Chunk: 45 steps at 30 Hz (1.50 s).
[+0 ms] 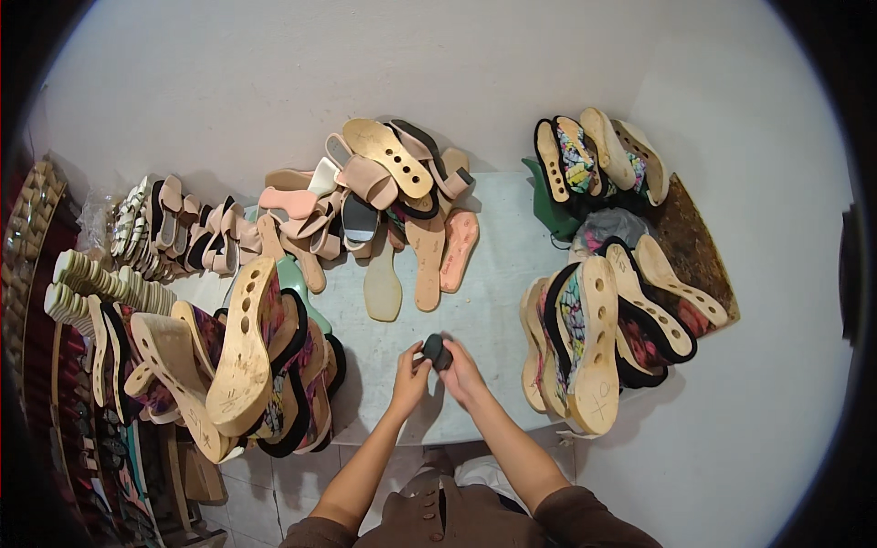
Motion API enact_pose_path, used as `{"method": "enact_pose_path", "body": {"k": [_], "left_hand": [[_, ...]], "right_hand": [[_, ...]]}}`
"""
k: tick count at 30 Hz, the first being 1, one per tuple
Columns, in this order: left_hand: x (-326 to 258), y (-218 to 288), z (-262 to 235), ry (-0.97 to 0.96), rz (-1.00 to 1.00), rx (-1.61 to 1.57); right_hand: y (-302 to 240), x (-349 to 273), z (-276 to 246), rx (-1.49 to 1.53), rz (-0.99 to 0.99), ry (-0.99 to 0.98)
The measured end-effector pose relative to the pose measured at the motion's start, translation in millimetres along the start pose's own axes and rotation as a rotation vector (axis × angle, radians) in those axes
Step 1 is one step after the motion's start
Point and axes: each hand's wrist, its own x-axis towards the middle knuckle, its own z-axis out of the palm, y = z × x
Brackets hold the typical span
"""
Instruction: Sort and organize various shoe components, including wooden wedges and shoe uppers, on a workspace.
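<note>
My left hand (410, 378) and my right hand (465, 374) meet above the front part of a pale blue table (493, 274). Between their fingers they pinch small black rounded pieces (438, 352), which look stacked or pressed together; their exact kind is too small to tell. Beyond my hands lie a pale translucent sole (382, 288), a tan insole (427, 272) and a pink insole (459, 251), their ends toward me. Behind these rises a heap of beige slide sandals (367, 183), with a holed wooden shoe last (388, 160) on top.
Wooden lasts fitted with floral uppers crowd the table's left side (242, 347) and right side (594, 338). Striped pale soles (114, 283) are stacked at far left. A green object (550, 205) and a grey plastic bag (610, 226) sit at back right.
</note>
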Motion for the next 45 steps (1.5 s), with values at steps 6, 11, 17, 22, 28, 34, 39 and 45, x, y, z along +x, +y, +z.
{"method": "enact_pose_path", "body": {"k": [6, 11, 17, 22, 28, 34, 39, 45], "left_hand": [[-73.4, -4.7, 6.5, -0.181, 0.233, 0.245], [-128.0, -19.2, 44.6, -0.468, 0.238, 0.298], [-137.1, 9.9, 132.9, -0.795, 0.342, 0.386], [-141.1, 7.8, 235.5, -0.811, 0.485, 0.365], [-134.1, 16.2, 349.0, -0.642, 0.490, 0.331], [-116.5, 15.1, 407.5, -0.565, 0.351, 0.267], [-112.4, 23.1, 433.0, -0.643, 0.263, 0.410], [-106.4, 31.5, 452.3, -0.617, 0.246, 0.450]], "right_hand": [[-8.0, -104.6, -21.9, -0.171, 0.211, 0.015], [-20.1, -175.7, -85.2, -0.364, 0.283, 0.080], [-98.3, -244.4, -136.8, -0.448, 0.165, 0.290], [-162.0, -275.5, -204.7, -0.281, -0.065, 0.300], [-242.1, -281.8, -262.1, -0.138, -0.256, 0.401], [-295.8, -257.4, -301.4, -0.269, -0.351, 0.696], [-330.8, -243.1, -301.9, -0.469, -0.389, 0.785], [-349.9, -228.6, -307.5, -0.543, -0.448, 0.810]]}}
